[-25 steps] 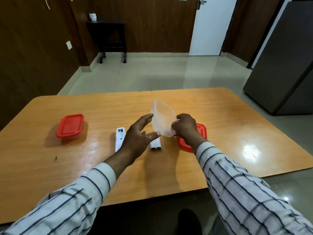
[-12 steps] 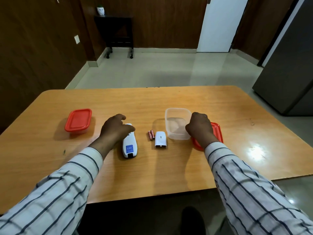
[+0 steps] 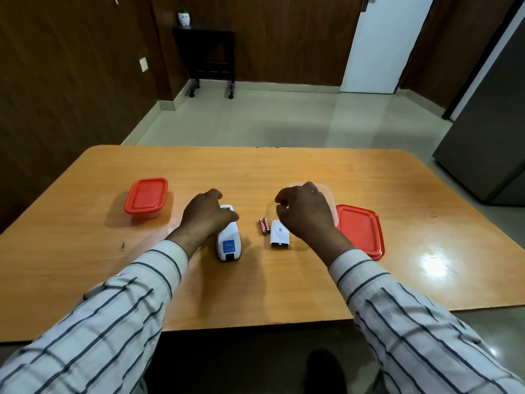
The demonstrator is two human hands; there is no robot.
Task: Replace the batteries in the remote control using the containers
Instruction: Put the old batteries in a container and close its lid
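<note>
Orange-toned wood forms the bench (image 3: 284, 172) where a person in a striped shirt works on a white remote control (image 3: 228, 243). The remote lies face down near the middle, its blue label and open battery end toward the camera. The left hand (image 3: 206, 216) rests over the remote's far half, fingers curled down around its sides in a grasp. Just right of the remote, two small reddish batteries (image 3: 264, 225) lie side by side on the wood, touching each other. Beside them sits the detached white battery cover (image 3: 279, 238). The right hand (image 3: 305, 213) hovers above the cover, fingers loosely curled and holding nothing. Behind that hand stands an open clear container (image 3: 329, 194), mostly hidden; its contents cannot be made out. Its red lid (image 3: 359, 230) lies flat just to the right. A second container with a red lid (image 3: 146, 197) sits closed, well apart on the left side.
</note>
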